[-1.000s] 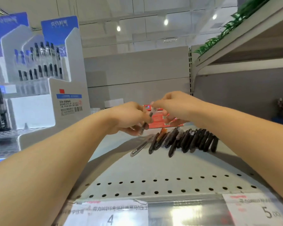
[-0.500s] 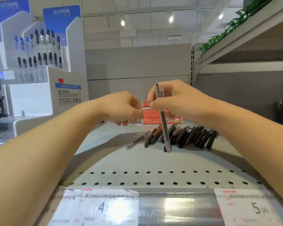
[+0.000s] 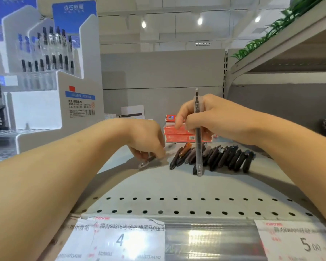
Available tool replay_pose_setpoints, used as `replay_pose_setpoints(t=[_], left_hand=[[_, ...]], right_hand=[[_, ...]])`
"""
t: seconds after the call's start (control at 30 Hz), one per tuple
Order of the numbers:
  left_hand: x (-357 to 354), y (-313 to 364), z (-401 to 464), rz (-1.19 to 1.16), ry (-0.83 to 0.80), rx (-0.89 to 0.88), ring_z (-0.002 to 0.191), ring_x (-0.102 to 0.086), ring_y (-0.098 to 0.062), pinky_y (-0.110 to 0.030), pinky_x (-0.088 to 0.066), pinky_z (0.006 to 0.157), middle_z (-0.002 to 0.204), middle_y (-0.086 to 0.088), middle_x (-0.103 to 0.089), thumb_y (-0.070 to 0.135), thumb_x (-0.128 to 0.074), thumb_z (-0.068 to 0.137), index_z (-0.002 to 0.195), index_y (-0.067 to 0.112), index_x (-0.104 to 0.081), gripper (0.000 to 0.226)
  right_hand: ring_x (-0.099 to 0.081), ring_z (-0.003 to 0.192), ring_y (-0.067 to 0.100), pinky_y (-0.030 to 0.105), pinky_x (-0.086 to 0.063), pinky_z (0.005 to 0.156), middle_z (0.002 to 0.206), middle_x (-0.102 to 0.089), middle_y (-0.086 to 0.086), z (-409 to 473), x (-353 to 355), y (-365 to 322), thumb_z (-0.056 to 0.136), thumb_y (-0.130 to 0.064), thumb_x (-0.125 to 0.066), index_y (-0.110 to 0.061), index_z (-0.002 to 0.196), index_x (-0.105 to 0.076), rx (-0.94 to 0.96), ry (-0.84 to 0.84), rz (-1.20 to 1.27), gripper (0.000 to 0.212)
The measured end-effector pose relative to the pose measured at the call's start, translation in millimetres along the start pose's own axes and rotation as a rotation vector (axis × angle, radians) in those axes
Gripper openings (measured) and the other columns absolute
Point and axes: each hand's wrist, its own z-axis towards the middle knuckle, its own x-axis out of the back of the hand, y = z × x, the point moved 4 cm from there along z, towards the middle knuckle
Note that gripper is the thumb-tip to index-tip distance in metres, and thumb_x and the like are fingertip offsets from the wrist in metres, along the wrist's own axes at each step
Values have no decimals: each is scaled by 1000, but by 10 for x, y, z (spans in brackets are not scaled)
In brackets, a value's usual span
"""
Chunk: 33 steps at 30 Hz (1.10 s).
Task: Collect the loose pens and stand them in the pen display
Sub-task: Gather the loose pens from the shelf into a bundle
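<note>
One clear pen [image 3: 198, 132] upright in right hand [image 3: 207, 117], fingers wrapped round it, ready to carry | left hand [image 3: 147, 140] apparently pinching a stray pen [image 3: 146, 161] on the shelf [image 3: 158, 185] | loose pens [image 3: 218, 157] heaped behind | pen display [image 3: 43, 76] far left, awaiting them.
</note>
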Motion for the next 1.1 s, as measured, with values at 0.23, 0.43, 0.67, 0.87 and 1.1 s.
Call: replay_pose_setpoints(t=[0.23,0.43,0.67,0.87,1.1], left_hand=[[209,140,-190,-452,180,-249,62,-65,-13,-23,-51,53,84,-6,-71,23,-65,78,98,3,-67,28],[232,275,-344,-517,131,-410,71,-68,-17,-27,-54,61,78,-5,-69,17,-67,84,93,6,-67,15],[108,495,-401,-296,141,-506,70,-70,-12,-25,-56,66,76,-11,-71,14,-66,93,90,5,-74,12],[144,322,-270,-372,136,-393,71,-67,-13,-27,-53,65,90,-6,-75,12,-56,82,98,8,-73,24],[-257,229,137,72,87,-230,137,-41,-15,-14,-23,96,151,6,-47,22,-37,108,147,28,-47,41]], right_hand=[[-47,59,15,22,-42,53,68,-52,3,-3,77,64,87,-21,-70,-19,78,-65,-60,23,-26,10],[-51,56,10,31,-43,62,60,-52,-9,27,153,123,92,-42,-71,-24,67,-58,-97,78,-42,33],[-50,57,12,27,-40,54,66,-58,-2,23,133,54,87,-48,-71,-22,78,-63,-5,81,1,29],[-41,53,13,21,-37,47,65,-51,0,32,149,78,88,-23,-67,-8,81,-61,-2,91,11,17],[-40,64,18,21,-38,48,72,-48,8,45,102,50,83,-27,-63,-2,87,-59,5,101,18,25]])
